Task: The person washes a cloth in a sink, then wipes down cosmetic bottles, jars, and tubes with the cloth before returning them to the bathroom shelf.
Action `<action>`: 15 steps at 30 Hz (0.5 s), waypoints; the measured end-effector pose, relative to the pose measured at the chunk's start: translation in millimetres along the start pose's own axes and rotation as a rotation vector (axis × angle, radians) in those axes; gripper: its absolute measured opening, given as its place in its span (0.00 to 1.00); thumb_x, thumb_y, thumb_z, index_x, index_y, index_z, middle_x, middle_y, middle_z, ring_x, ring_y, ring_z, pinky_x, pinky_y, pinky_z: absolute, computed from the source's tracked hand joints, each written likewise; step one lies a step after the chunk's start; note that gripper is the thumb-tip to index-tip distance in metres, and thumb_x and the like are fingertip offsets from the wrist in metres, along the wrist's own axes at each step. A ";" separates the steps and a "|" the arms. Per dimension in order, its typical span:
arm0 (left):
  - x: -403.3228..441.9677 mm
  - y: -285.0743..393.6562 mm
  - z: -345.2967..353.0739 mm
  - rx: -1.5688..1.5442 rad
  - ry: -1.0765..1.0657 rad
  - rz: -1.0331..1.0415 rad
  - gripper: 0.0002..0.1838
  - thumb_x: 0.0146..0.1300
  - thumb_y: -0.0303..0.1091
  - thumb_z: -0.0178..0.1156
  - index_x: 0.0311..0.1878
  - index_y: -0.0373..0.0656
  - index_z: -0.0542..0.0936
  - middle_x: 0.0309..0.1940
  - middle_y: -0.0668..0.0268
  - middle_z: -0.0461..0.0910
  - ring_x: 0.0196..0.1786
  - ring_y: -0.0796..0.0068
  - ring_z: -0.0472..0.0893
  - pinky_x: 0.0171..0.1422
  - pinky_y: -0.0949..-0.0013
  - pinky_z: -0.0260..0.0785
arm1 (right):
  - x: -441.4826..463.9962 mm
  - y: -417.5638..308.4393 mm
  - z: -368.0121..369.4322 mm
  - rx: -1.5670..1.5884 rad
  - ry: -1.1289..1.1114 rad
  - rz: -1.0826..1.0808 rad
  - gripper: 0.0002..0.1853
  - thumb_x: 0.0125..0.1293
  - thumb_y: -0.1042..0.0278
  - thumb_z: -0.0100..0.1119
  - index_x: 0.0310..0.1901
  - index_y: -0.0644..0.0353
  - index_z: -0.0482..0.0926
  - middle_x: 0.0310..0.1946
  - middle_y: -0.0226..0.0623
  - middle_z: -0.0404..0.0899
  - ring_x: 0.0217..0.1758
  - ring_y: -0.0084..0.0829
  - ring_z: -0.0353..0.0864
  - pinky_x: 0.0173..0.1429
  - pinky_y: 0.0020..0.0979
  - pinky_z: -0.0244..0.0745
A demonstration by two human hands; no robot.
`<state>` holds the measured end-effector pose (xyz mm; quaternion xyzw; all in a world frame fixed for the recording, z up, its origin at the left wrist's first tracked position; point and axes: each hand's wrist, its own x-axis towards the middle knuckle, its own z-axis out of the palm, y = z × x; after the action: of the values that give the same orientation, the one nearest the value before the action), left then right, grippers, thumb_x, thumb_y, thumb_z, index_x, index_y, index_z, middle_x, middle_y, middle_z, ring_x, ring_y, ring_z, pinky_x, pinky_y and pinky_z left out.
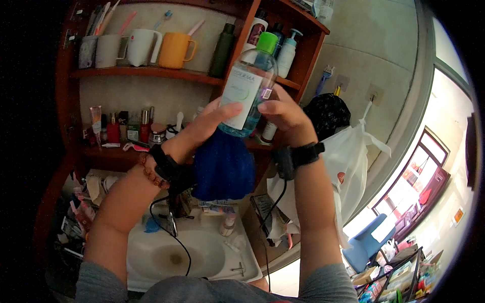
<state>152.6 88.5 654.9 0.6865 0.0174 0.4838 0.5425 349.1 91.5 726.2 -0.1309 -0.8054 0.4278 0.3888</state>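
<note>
Raised in front of the shelves is a clear bottle of bluish liquid [242, 96] with a bright green cap and a white label, on which "DERMA" can be partly read. It tilts slightly to the right. My left hand [209, 121] grips its left side, the thumb lying across the label. On the opposite side my right hand [287, 112] also holds it, thumb against the lower right of the bottle. Fingers behind the bottle are hidden. Below it hangs a dark blue bunched cloth-like item [223, 169]. Black straps with cabled devices circle both wrists.
A wooden shelf [146, 72] carries mugs with toothbrushes and a dark green bottle [222, 50]. Cosmetics crowd the lower shelf. Beneath my arms is a white sink [212, 255] with a faucet [173, 222]. A white plastic bag [348, 156] hangs at right. Cables dangle from both wrists.
</note>
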 end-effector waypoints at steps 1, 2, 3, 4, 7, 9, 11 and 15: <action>2.5 -2.5 2.2 0.047 0.070 0.034 0.32 0.61 0.49 0.63 0.59 0.36 0.69 0.46 0.64 0.77 0.48 0.77 0.77 0.53 0.72 0.71 | 1.1 -6.0 -12.5 -0.171 0.022 -0.004 0.41 0.47 0.58 0.71 0.63 0.66 0.66 0.54 0.39 0.73 0.57 0.33 0.72 0.63 0.33 0.67; 5.2 -6.7 3.8 0.097 0.141 0.067 0.31 0.61 0.49 0.63 0.59 0.36 0.70 0.46 0.64 0.77 0.47 0.77 0.77 0.53 0.72 0.71 | 5.0 -10.5 -31.5 -0.186 0.069 -0.059 0.41 0.49 0.56 0.71 0.63 0.66 0.65 0.54 0.41 0.73 0.58 0.34 0.73 0.63 0.34 0.67; 6.2 -10.7 4.5 0.145 0.212 0.100 0.31 0.62 0.50 0.62 0.59 0.36 0.70 0.46 0.64 0.78 0.47 0.77 0.77 0.52 0.72 0.71 | 11.0 -15.8 -53.0 -0.200 0.116 -0.113 0.41 0.51 0.54 0.71 0.63 0.67 0.65 0.55 0.42 0.73 0.58 0.36 0.73 0.64 0.35 0.67; 4.0 -14.2 5.3 0.164 0.258 0.122 0.31 0.62 0.50 0.62 0.59 0.36 0.70 0.46 0.64 0.78 0.46 0.77 0.78 0.52 0.72 0.71 | 19.8 -25.1 -73.6 -0.204 0.320 -0.125 0.41 0.52 0.54 0.70 0.63 0.67 0.64 0.56 0.45 0.73 0.59 0.37 0.72 0.64 0.36 0.67; -2.8 -27.0 6.0 0.205 0.386 0.166 0.30 0.63 0.50 0.60 0.58 0.35 0.70 0.46 0.64 0.78 0.45 0.77 0.78 0.51 0.73 0.70 | 43.6 -39.1 -132.4 -0.640 0.859 -0.029 0.42 0.51 0.56 0.71 0.63 0.68 0.62 0.57 0.52 0.72 0.60 0.42 0.73 0.63 0.37 0.68; -6.5 -35.6 0.4 0.207 0.451 0.159 0.29 0.65 0.51 0.59 0.58 0.36 0.70 0.47 0.64 0.78 0.45 0.77 0.77 0.51 0.74 0.70 | 73.0 -22.5 -175.9 -0.928 0.880 0.060 0.42 0.52 0.57 0.70 0.64 0.68 0.61 0.59 0.51 0.69 0.60 0.44 0.72 0.63 0.39 0.69; -11.4 -33.7 2.0 0.081 0.460 0.127 0.28 0.67 0.52 0.56 0.57 0.36 0.72 0.46 0.65 0.78 0.45 0.78 0.77 0.51 0.75 0.69 | 83.0 -10.7 -183.6 -1.030 0.889 0.158 0.42 0.52 0.60 0.69 0.65 0.69 0.59 0.61 0.52 0.67 0.60 0.46 0.71 0.63 0.41 0.68; -19.6 -22.7 1.2 -0.016 0.468 0.080 0.26 0.70 0.53 0.50 0.55 0.37 0.74 0.43 0.66 0.79 0.44 0.80 0.77 0.51 0.76 0.69 | 103.0 7.3 -186.9 -0.891 0.853 0.278 0.44 0.50 0.65 0.69 0.65 0.68 0.54 0.59 0.56 0.68 0.58 0.48 0.73 0.58 0.43 0.73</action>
<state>154.3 86.2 625.0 0.5515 0.1117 0.6511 0.5094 417.9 261.7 835.4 -0.5426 -0.6560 0.0078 0.5247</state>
